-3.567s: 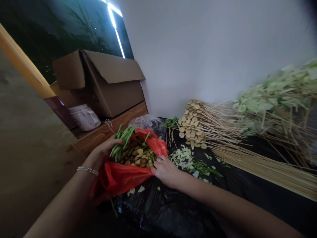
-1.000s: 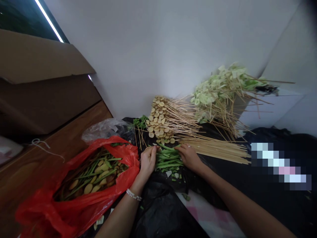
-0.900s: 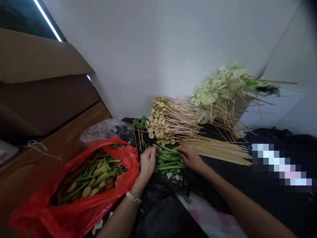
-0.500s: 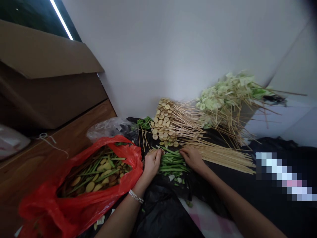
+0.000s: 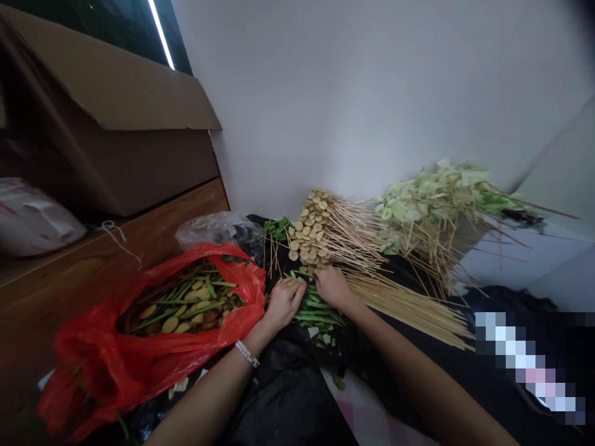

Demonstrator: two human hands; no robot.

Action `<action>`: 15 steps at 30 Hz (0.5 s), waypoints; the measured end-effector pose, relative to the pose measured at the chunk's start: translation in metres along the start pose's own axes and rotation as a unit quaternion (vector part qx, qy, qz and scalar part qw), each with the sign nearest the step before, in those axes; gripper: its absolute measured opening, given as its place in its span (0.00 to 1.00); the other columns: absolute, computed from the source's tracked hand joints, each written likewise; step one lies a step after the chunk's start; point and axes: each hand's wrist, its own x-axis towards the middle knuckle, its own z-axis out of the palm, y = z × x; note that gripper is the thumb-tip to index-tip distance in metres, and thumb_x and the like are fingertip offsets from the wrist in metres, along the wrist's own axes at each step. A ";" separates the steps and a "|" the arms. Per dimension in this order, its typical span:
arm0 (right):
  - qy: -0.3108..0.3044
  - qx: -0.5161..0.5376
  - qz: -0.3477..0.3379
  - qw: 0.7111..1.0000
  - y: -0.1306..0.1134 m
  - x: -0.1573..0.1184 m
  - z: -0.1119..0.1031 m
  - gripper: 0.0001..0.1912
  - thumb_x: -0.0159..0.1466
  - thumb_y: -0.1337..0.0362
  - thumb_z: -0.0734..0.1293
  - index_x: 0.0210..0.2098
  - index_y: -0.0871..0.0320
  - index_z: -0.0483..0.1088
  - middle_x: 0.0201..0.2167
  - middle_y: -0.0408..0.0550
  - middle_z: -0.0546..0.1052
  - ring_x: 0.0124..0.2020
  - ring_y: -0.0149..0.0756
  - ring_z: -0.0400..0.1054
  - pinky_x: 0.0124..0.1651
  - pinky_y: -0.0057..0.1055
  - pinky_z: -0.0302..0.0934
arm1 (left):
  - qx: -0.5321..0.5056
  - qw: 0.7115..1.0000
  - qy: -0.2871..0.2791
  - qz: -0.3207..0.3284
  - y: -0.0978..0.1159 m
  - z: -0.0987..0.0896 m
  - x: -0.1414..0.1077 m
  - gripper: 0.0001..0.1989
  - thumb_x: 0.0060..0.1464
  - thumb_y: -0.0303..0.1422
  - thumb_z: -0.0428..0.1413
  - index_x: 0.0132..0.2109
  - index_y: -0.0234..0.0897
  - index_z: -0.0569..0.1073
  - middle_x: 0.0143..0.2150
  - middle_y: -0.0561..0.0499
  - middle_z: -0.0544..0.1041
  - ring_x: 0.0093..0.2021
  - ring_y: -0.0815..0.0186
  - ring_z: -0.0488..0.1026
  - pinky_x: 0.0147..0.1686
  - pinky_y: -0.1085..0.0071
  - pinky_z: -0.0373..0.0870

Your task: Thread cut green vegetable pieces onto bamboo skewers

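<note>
My left hand (image 5: 285, 302) is closed, its fingers curled at the left end of a pile of cut green beans (image 5: 320, 314). Whatever those fingers hold is hidden. My right hand (image 5: 332, 287) is closed above the same pile, close to the left one, its fingertips pinched at the end of a green bean strip. Just behind the hands lie skewers threaded with potato slices (image 5: 308, 232), stacked against the wall. A bundle of bare bamboo skewers (image 5: 409, 303) lies to the right of my right hand.
At left, a red plastic bag (image 5: 106, 353) holds potato slices and long green pieces. Cabbage skewers (image 5: 432, 186) are heaped at back right. A small bunch of green skewers (image 5: 277, 229) lies beside a clear bag (image 5: 214, 227). A cardboard box (image 5: 153, 161) stands at far left.
My right hand has moved left across the beans, closer to my left hand. The left hand stays at the pile's left end. The view has shifted slightly.
</note>
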 end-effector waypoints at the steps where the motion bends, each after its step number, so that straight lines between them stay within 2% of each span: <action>1: 0.016 0.003 -0.003 1.000 0.000 -0.004 -0.004 0.12 0.65 0.68 0.56 0.39 0.59 0.71 0.39 0.56 0.77 0.42 0.41 0.70 0.45 0.34 0.58 | 0.001 1.000 -0.001 -0.002 0.000 0.000 0.000 0.20 0.64 0.35 0.42 0.33 0.36 0.76 0.30 0.46 0.75 0.34 0.64 0.72 0.40 0.66 0.66; 3: 0.066 0.022 -0.008 0.998 0.000 -0.014 -0.009 0.15 0.67 0.67 0.53 0.43 0.59 0.69 0.42 0.55 0.76 0.44 0.40 0.69 0.47 0.34 0.57 | -0.003 1.000 -0.003 -0.005 0.000 0.001 0.000 0.19 0.64 0.35 0.43 0.33 0.36 0.76 0.30 0.46 0.76 0.35 0.64 0.72 0.40 0.66 0.67; 4: 0.114 0.045 -0.012 0.992 0.000 -0.020 -0.010 0.16 0.68 0.67 0.51 0.45 0.59 0.68 0.41 0.55 0.75 0.44 0.40 0.68 0.47 0.35 0.57 | -0.011 1.000 -0.001 -0.008 0.000 0.001 0.000 0.18 0.63 0.35 0.45 0.34 0.36 0.76 0.31 0.46 0.77 0.36 0.64 0.72 0.41 0.66 0.67; 6: 0.202 0.092 -0.020 0.975 0.003 -0.034 -0.007 0.17 0.68 0.66 0.50 0.46 0.60 0.67 0.40 0.55 0.75 0.43 0.41 0.68 0.48 0.36 0.58 | -0.037 0.999 0.015 -0.018 -0.001 0.003 0.001 0.14 0.61 0.36 0.48 0.35 0.37 0.77 0.32 0.47 0.78 0.36 0.63 0.73 0.41 0.65 0.68; 8: 0.251 0.143 -0.010 0.957 0.008 -0.047 -0.001 0.18 0.68 0.66 0.50 0.48 0.59 0.67 0.41 0.55 0.74 0.43 0.40 0.68 0.47 0.35 0.60 | -0.084 0.995 0.042 -0.043 -0.002 0.004 0.002 0.11 0.58 0.36 0.52 0.35 0.37 0.78 0.34 0.47 0.80 0.37 0.63 0.75 0.41 0.66 0.69; 10: 0.261 0.200 0.000 0.944 0.013 -0.057 0.005 0.16 0.68 0.65 0.52 0.47 0.56 0.68 0.41 0.53 0.75 0.44 0.39 0.69 0.47 0.34 0.61 | -0.149 0.983 0.069 -0.084 -0.003 0.005 0.003 0.11 0.56 0.38 0.55 0.35 0.37 0.78 0.35 0.48 0.80 0.36 0.63 0.75 0.40 0.67 0.70; 12: 0.244 0.247 -0.001 0.938 0.017 -0.062 0.007 0.14 0.68 0.64 0.54 0.44 0.55 0.69 0.41 0.50 0.76 0.44 0.38 0.69 0.48 0.33 0.62 | -0.211 0.965 0.083 -0.130 -0.005 0.002 0.005 0.13 0.56 0.40 0.54 0.37 0.36 0.78 0.34 0.48 0.80 0.34 0.64 0.75 0.36 0.70 0.70; 15: 0.205 0.266 -0.006 0.942 0.019 -0.063 0.006 0.12 0.67 0.64 0.55 0.41 0.55 0.70 0.38 0.49 0.77 0.41 0.37 0.70 0.45 0.32 0.62 | -0.256 0.950 0.071 -0.162 -0.006 -0.004 0.008 0.20 0.60 0.43 0.47 0.41 0.34 0.76 0.29 0.50 0.77 0.25 0.69 0.70 0.27 0.74 0.66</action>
